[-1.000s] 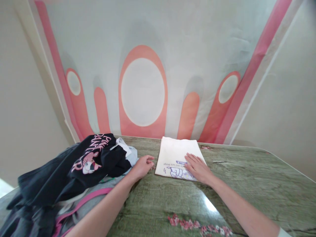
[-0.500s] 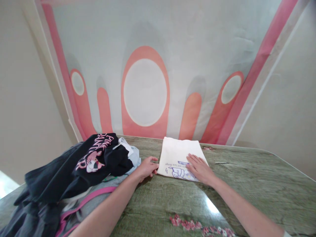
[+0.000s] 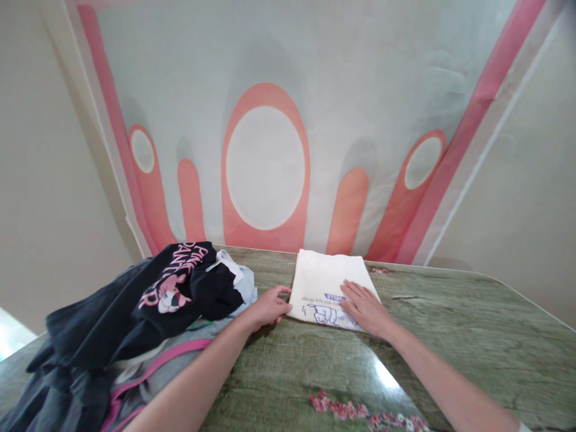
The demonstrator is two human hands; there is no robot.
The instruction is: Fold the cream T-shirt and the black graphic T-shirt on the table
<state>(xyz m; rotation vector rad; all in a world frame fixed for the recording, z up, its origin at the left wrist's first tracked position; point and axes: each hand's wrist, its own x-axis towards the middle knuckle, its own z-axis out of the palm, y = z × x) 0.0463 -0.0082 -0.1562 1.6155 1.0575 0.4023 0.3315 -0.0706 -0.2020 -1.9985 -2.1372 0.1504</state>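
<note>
A white garment (image 3: 326, 273), folded into a near-square and looking like a T-shirt, lies flat on the table. Purple lettering and a cartoon print show along its near side. My right hand (image 3: 363, 306) rests flat on its right part, fingers stretched out, covering some of the print. At the left edge of the cloth is my left hand (image 3: 269, 309), thumb and forefinger apart, the tips touching or almost touching the fold. Its lower fingers are partly hidden.
A heap of clothes lies on the left, topped by a black printed shirt (image 3: 180, 294), with grey, pink-trimmed and light blue pieces beneath. The wood-grain table (image 3: 468, 336) has a flower pattern near its front. A wall with a pink and grey backdrop (image 3: 382, 72) rises behind.
Almost nothing differs. My left hand has shifted very slightly right along the garment's edge; my right hand stays flat on the cloth.
</note>
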